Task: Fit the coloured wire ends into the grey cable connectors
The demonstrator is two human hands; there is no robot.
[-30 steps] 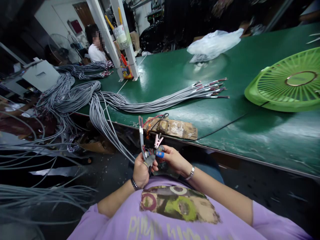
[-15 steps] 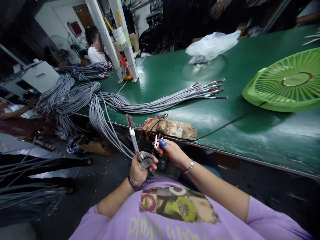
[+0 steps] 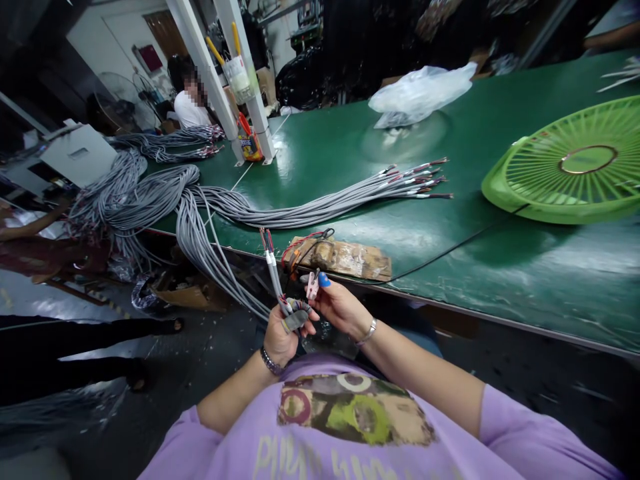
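Left hand [image 3: 281, 333] closed round grey cables [image 3: 274, 275]; right hand [image 3: 343, 309] pinches pink clip [image 3: 312, 287]. Seems cable-end work; next move needs steady left grip.

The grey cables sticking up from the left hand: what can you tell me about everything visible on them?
The cables are slim, with grey, plastic-looking jackets. White bands wrap them near the top, and thin reddish and dark wires stick out above. They stand steeply, tops leaning slightly toward the picture's left, near the edge of the green bench. The left hand holds them low down. Their exact number is hard to tell.
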